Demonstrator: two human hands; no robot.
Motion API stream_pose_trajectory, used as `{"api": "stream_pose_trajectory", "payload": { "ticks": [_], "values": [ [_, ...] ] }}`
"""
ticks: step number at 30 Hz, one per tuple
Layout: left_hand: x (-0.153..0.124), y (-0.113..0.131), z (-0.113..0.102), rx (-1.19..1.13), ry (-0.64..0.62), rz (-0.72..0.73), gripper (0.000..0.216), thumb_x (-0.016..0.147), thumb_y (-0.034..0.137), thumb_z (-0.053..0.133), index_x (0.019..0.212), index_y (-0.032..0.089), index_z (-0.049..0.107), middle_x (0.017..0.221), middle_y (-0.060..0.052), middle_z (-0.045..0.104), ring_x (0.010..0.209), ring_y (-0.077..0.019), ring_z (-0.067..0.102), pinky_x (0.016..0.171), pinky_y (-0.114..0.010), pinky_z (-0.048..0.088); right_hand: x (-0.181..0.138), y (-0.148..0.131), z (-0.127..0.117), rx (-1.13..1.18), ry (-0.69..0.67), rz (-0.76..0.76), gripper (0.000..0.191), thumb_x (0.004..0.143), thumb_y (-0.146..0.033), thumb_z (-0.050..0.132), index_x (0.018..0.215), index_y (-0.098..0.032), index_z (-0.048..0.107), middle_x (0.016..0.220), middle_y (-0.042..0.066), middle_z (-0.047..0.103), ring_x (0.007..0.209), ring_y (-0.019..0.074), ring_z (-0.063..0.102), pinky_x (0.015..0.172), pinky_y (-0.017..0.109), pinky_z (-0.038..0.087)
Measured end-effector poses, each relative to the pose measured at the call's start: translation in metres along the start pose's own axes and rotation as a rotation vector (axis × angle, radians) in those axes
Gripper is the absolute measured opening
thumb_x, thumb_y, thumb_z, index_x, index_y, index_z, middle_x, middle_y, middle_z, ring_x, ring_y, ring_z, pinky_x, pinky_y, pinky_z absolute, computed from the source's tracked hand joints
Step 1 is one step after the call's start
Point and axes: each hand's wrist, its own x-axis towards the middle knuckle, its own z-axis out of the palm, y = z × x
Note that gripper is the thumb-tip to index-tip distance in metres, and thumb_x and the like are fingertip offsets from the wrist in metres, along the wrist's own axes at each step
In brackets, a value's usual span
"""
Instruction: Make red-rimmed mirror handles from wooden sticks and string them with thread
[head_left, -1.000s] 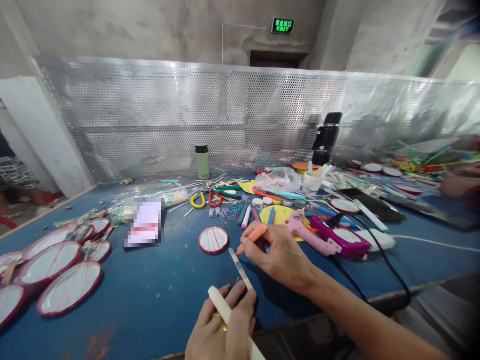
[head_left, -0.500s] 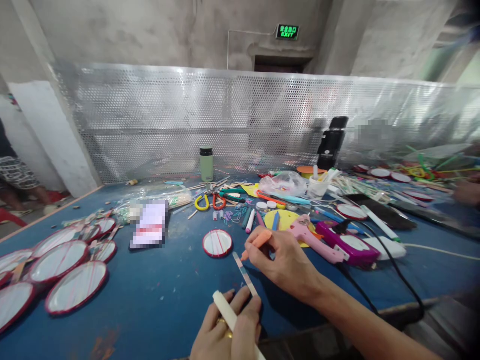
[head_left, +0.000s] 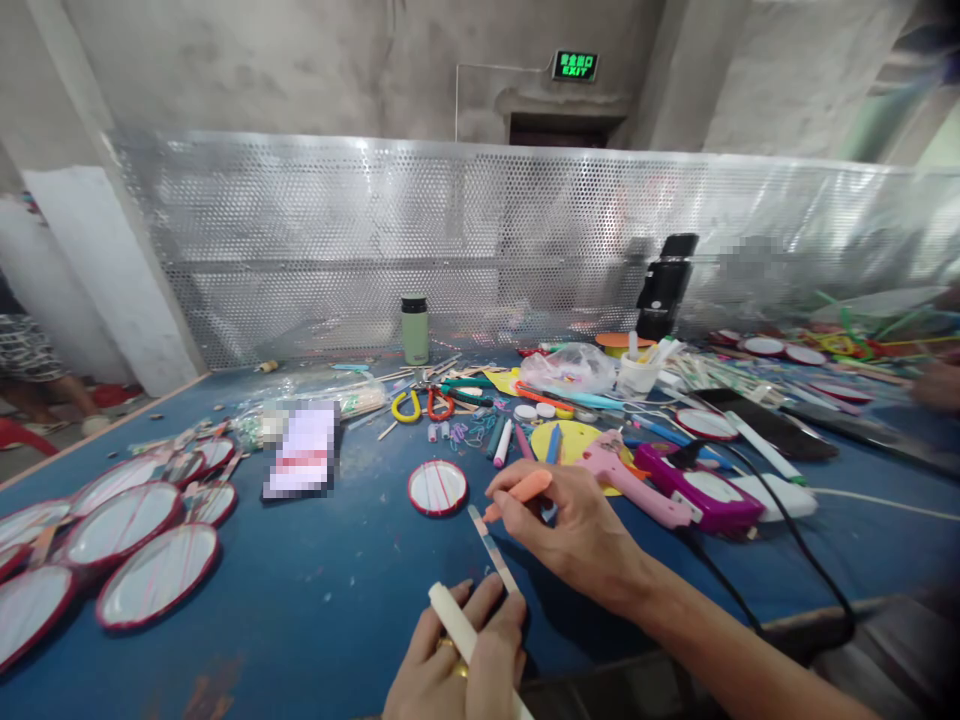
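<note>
My right hand (head_left: 571, 530) is closed in a writing grip on an orange marker (head_left: 519, 494), whose tip points down at the far end of a thin flat stick (head_left: 491, 548). My left hand (head_left: 457, 668), at the bottom edge, pinches the near end of that stick against the blue table (head_left: 322, 590) and also holds a white glue stick (head_left: 465, 632) that crosses the fingers. A small red-rimmed white disc (head_left: 437, 487) lies just beyond the stick.
Several larger red-rimmed discs (head_left: 150, 570) lie at the left. A pink glue gun (head_left: 622, 474), a purple glue gun (head_left: 694, 493) and black cables sit right of my hand. Markers, scissors (head_left: 422, 403), a green flask (head_left: 415, 330) and a perforated metal screen (head_left: 480, 240) stand behind.
The view has shifted slightly; my right hand with the orange marker stays over the stick's far end, and my left hand keeps its grip.
</note>
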Motion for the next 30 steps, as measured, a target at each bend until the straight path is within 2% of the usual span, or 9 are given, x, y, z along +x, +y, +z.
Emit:
{"api": "stream_pose_trajectory", "payload": {
  "ticks": [2, 5, 10, 15, 19, 24, 30],
  "values": [
    [0.002, 0.003, -0.002, -0.006, -0.003, -0.018, 0.030, 0.095, 0.010, 0.043, 0.114, 0.023, 0.063, 0.107, 0.000, 0.076, 0.098, -0.0157, 0.072, 0.085, -0.024, 0.059, 0.000, -0.001, -0.001, 0.001, 0.017, -0.003, 0.015, 0.084, -0.015, 0.055, 0.073, -0.019, 0.064, 0.074, 0.000, 0.071, 0.064, 0.0119, 0.063, 0.058, 0.022, 0.046],
    [0.005, 0.008, -0.006, -0.020, -0.020, -0.073, 0.029, 0.097, 0.014, 0.043, 0.116, 0.024, 0.063, 0.108, 0.000, 0.075, 0.100, -0.0152, 0.071, 0.085, -0.024, 0.059, 0.001, -0.004, -0.002, 0.021, 0.046, 0.040, 0.020, 0.087, -0.019, 0.055, 0.070, -0.018, 0.067, 0.076, 0.000, 0.072, 0.062, 0.0104, 0.060, 0.054, 0.020, 0.044],
    [0.004, 0.009, -0.008, -0.053, -0.053, -0.089, 0.030, 0.099, 0.016, 0.043, 0.120, 0.025, 0.061, 0.112, 0.001, 0.074, 0.105, -0.0143, 0.069, 0.090, -0.025, 0.057, 0.004, -0.004, -0.002, 0.055, -0.015, 0.113, 0.023, 0.088, -0.020, 0.055, 0.070, -0.018, 0.069, 0.076, 0.000, 0.071, 0.062, 0.0094, 0.059, 0.051, 0.019, 0.041],
    [0.003, 0.008, -0.012, -0.076, -0.084, -0.070, 0.031, 0.100, 0.019, 0.041, 0.124, 0.024, 0.059, 0.115, 0.000, 0.073, 0.109, -0.0155, 0.067, 0.094, -0.027, 0.055, 0.003, -0.002, 0.000, -0.017, -0.025, 0.080, 0.019, 0.085, -0.017, 0.055, 0.070, -0.017, 0.067, 0.074, -0.001, 0.070, 0.055, 0.0080, 0.054, 0.051, 0.020, 0.039],
    [0.004, 0.008, -0.014, -0.066, -0.091, -0.085, 0.030, 0.101, 0.024, 0.041, 0.125, 0.026, 0.058, 0.116, 0.001, 0.073, 0.108, -0.0161, 0.067, 0.091, -0.028, 0.057, 0.002, -0.001, 0.002, -0.041, -0.054, 0.057, 0.021, 0.087, -0.019, 0.053, 0.069, -0.018, 0.065, 0.070, -0.002, 0.068, 0.052, 0.0072, 0.049, 0.049, 0.020, 0.037],
    [0.005, 0.008, -0.013, -0.062, -0.077, -0.048, 0.031, 0.100, 0.020, 0.040, 0.125, 0.024, 0.058, 0.115, -0.002, 0.073, 0.110, -0.0157, 0.066, 0.096, -0.028, 0.054, 0.001, 0.000, 0.003, -0.057, -0.064, 0.048, 0.020, 0.086, -0.019, 0.054, 0.071, -0.018, 0.067, 0.072, -0.003, 0.067, 0.052, 0.0066, 0.048, 0.050, 0.020, 0.036],
    [0.006, 0.008, -0.014, -0.056, -0.090, -0.058, 0.030, 0.101, 0.020, 0.039, 0.123, 0.024, 0.059, 0.114, -0.001, 0.073, 0.109, -0.0157, 0.067, 0.094, -0.028, 0.055, 0.001, 0.000, 0.002, -0.049, -0.047, 0.036, 0.023, 0.087, -0.020, 0.053, 0.069, -0.017, 0.068, 0.071, -0.002, 0.067, 0.053, 0.0064, 0.048, 0.048, 0.020, 0.035]
  ]
}}
